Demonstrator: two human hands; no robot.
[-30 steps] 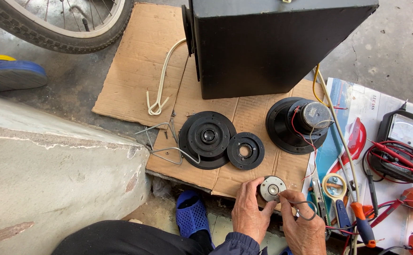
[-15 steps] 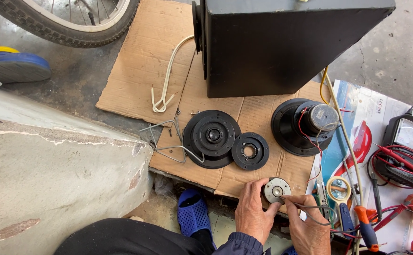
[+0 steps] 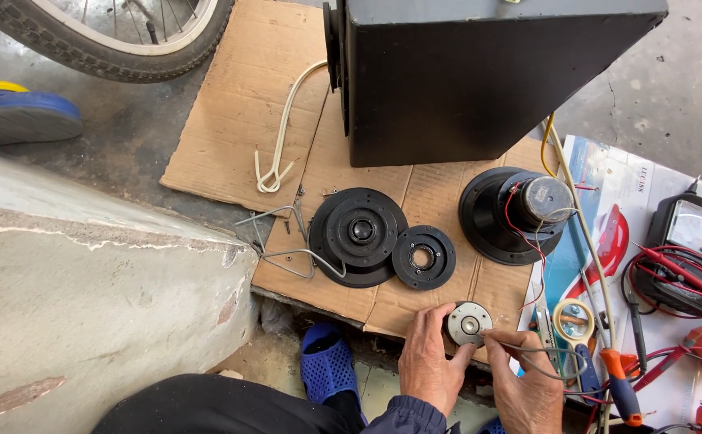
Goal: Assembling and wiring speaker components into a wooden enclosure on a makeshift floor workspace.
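The left hand (image 3: pixel 430 362) rests on the near edge of a sheet of cardboard (image 3: pixel 238 104) laid on the concrete floor (image 3: pixel 672 88), its fingers curled around the left side of a small round metal disc (image 3: pixel 469 323) and holding it in place. The right hand (image 3: pixel 528 386) sits just beside it, fingertips pinched on a thin grey wire (image 3: pixel 544 354) whose end touches the right edge of the disc; the wire loops away to the right.

Further out on the cardboard lie a large black round part (image 3: pixel 357 236) and a smaller black ring (image 3: pixel 423 257), touching each other. To their right sits a black speaker (image 3: pixel 512 213), magnet side up, with red wires trailing from it. A big black box (image 3: pixel 479 72) stands behind these.

To the right, on a printed sheet, lie a meter (image 3: pixel 692 241) with red leads, an orange-handled screwdriver (image 3: pixel 620 390) and a yellow-rimmed roll of solder (image 3: pixel 573 319). A blue sandal (image 3: pixel 327 366) shows below the cardboard, and a bicycle wheel (image 3: pixel 102 40) at the top left.
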